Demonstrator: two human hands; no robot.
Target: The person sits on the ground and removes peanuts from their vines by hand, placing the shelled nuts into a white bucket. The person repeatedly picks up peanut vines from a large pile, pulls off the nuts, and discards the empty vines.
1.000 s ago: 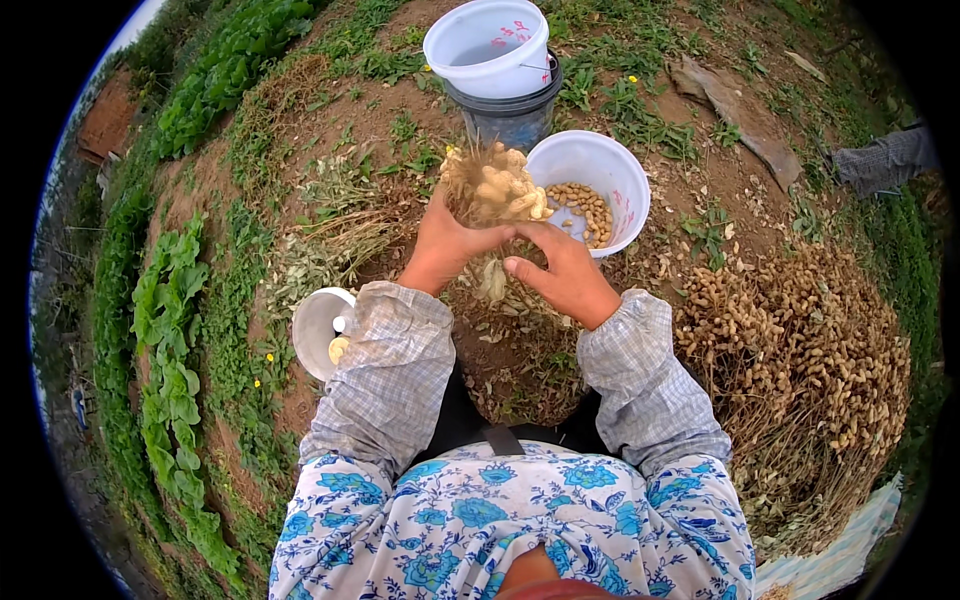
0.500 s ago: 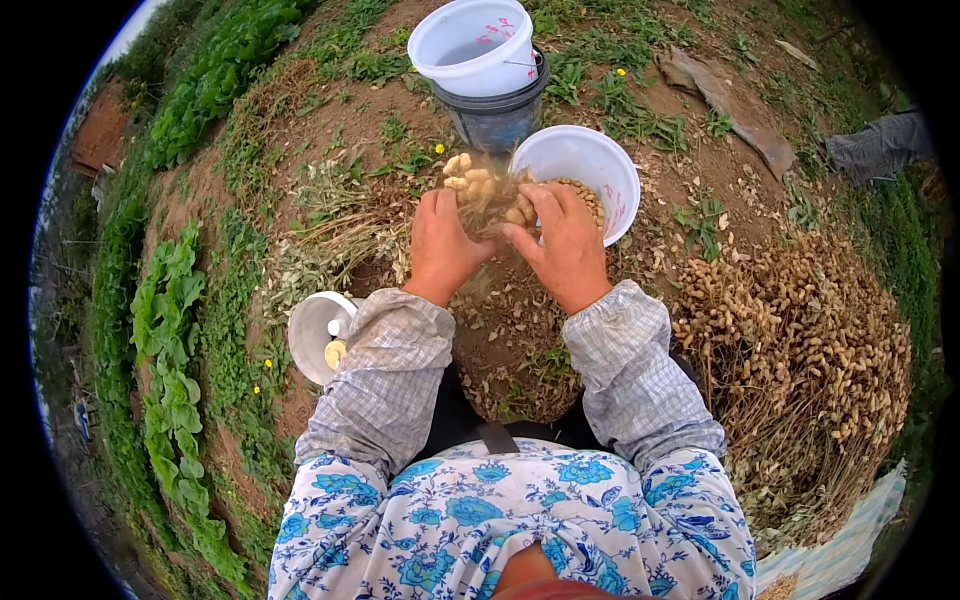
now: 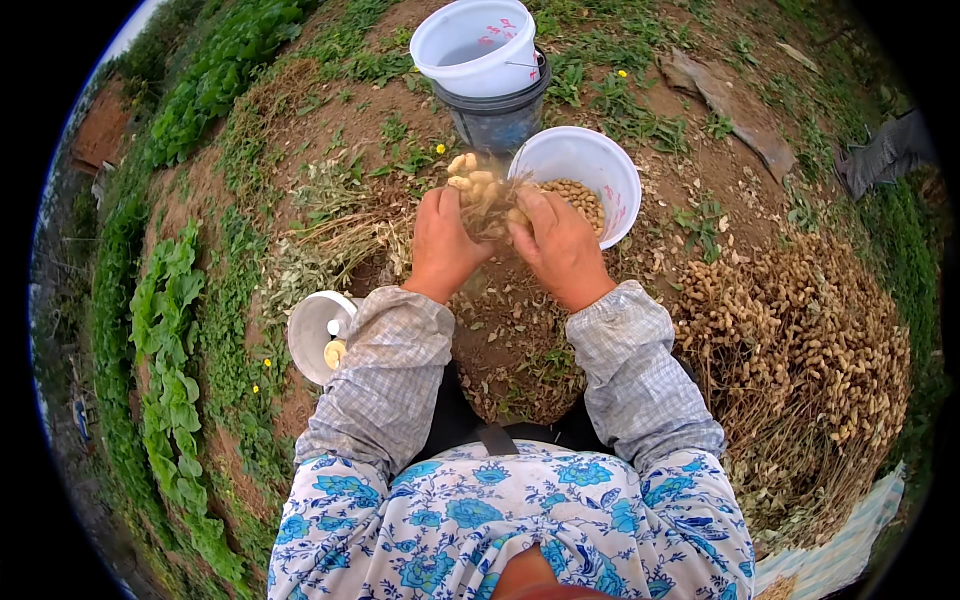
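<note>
My left hand point(image 3: 440, 245) is closed around a dry peanut plant point(image 3: 482, 210), whose pale pods cluster above my fingers. Against the right side of that bunch, my right hand point(image 3: 563, 250) has its thumb and fingers pinched on peanuts at the roots; the fingers partly hide them. Just beyond my right hand, a white bucket point(image 3: 620, 175) leans toward me with loose peanuts point(image 3: 578, 203) in its bottom. Dust or fine roots blur the gap between my hands.
Another white bucket point(image 3: 470, 75) sits in a dark bucket point(image 3: 497, 122) ahead. Stripped stalks point(image 3: 345, 235) lie left, above a small white pail point(image 3: 305, 340). A big heap of peanut plants point(image 3: 800, 350) rises at right, beside a striped sheet point(image 3: 840, 540). Leafy green plants point(image 3: 170, 370) grow at far left.
My right hand has closed more tightly and shifted slightly right, showing more of the peanuts in the bucket. My left hand stays nearly still with the bunch.
</note>
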